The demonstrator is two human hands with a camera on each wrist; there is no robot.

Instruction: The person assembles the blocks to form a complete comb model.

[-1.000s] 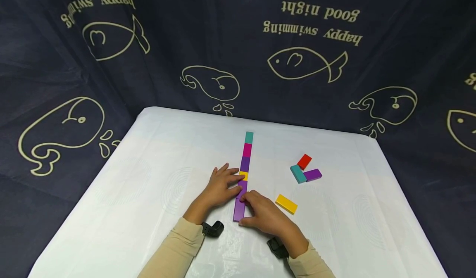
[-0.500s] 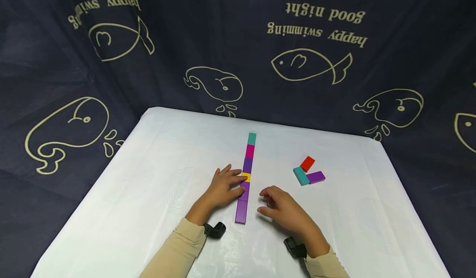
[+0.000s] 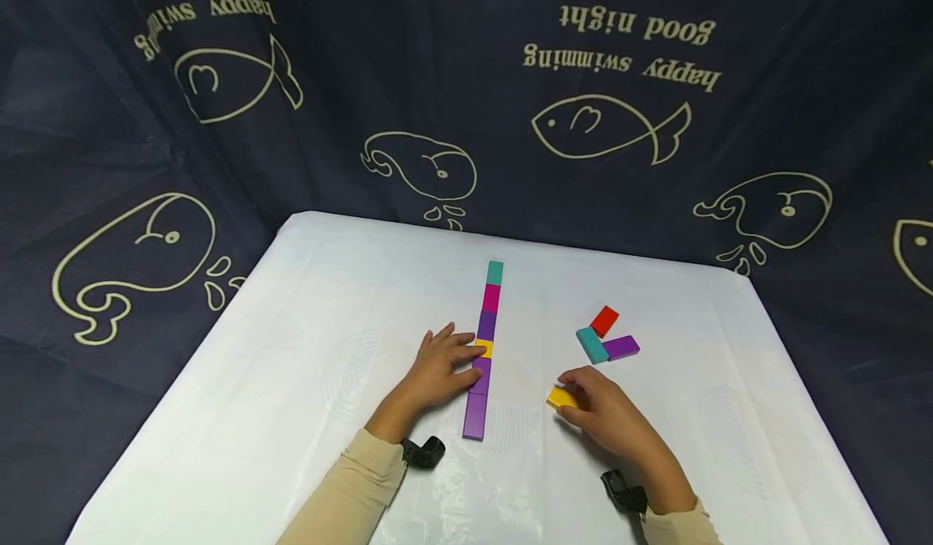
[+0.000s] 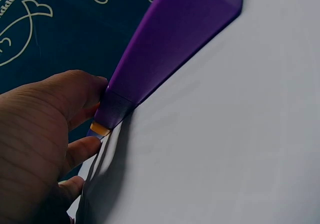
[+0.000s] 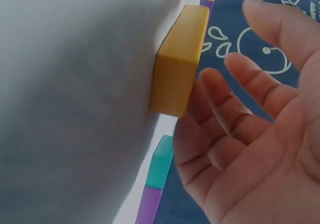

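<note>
Smooth, boxy purple blocks (image 3: 475,414) touch our loose left hand (image 3: 436,369); our loose right hand (image 3: 605,409) curves over a yellow block (image 5: 176,79).

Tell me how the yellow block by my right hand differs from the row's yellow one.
The loose yellow block lies alone; the row's yellow block sits between two purple blocks. The loose yellow block lies slanted; the row's yellow block lines up with those purple blocks. The right hand is around the loose yellow block; the left hand partly covers the row's yellow block. Both are yellow.

Block row (image 3: 484,365) on the table (image 3: 692,383) — block cluster (image 3: 594,348) to its right.
</note>
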